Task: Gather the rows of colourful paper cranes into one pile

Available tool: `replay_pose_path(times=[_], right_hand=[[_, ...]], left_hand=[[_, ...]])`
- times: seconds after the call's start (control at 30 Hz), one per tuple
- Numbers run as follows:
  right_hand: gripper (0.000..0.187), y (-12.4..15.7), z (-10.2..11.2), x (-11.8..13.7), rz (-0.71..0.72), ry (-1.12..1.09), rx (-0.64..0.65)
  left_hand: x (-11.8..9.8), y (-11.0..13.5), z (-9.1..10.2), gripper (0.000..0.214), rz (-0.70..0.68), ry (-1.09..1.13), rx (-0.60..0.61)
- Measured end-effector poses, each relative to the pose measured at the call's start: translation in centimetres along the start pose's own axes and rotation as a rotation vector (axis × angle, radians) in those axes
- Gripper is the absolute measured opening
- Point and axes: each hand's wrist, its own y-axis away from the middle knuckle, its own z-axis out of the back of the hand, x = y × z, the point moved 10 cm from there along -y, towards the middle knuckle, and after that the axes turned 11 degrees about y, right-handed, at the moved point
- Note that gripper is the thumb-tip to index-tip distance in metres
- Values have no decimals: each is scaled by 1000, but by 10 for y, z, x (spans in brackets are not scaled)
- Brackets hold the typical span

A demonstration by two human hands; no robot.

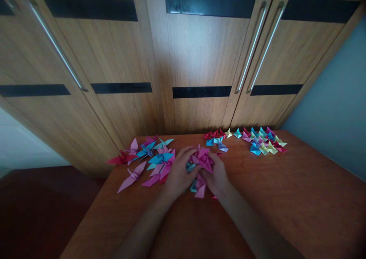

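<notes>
My left hand [182, 173] and my right hand [217, 175] are cupped around a bunch of pink and teal origami cranes [203, 158] at the middle of the table. Fingers of both hands curl about the folded paper, and the thumbs come close together in front. Some of the bunch is hidden behind the fingers. Left of my left hand lies a loose group of origami cranes in blue, pink and red, among them a blue crane [160, 158]. A pale pink crane [133, 176] with spread wings sits apart, nearer the table's left edge.
Small folded paper boats [264, 141] in several colours stand in rows at the back right of the brown table [274, 198]. A smaller cluster of red and blue folded pieces [219, 134] sits behind my right hand. A wooden wardrobe [197, 53] rises behind the table.
</notes>
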Motion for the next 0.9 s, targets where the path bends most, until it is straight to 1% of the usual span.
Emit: replay_pose_path(times=[0.07,0.13,0.2,0.27,0.33,0.37,0.43,0.5,0.57,0.6,0.67,0.73,0.8,0.87,0.9], right_hand=[[18,-5,-36,-10,16,-5,43],[18,-10,-72,-21,24,-5,115],[19,-15,-97,-31,44,-12,117],[20,-19,-113,-35,94,36,93],[23,-20,-125,-36,145,108,96],[24,-19,-129,-35,162,138,109],[27,-16,-134,-32,175,179,146],[28,-10,-132,-24,193,212,187],[27,-2,-124,-12,231,267,234],[26,1,-116,-5,256,310,248],[24,8,-93,10,310,466,250],[25,14,-63,24,347,702,234],[27,22,-34,30,337,940,277],[33,34,-8,34,326,1150,324],[39,41,3,36,327,1252,347]], left_hand=[[0,7,35,44,1,-56,-76],[7,16,69,41,28,-115,-142],[22,28,103,39,86,-178,-222],[39,39,130,41,144,-242,-292],[50,47,146,42,162,-313,-327],[53,49,150,41,159,-338,-331],[54,50,153,38,147,-356,-325],[49,49,151,36,127,-340,-318],[38,49,150,36,106,-337,-327],[31,51,149,36,99,-348,-331],[16,59,143,35,99,-386,-294],[4,74,126,34,122,-424,-170],[-8,96,108,34,116,-466,-61],[-17,121,85,41,54,-542,83],[-19,134,77,44,18,-582,123]])
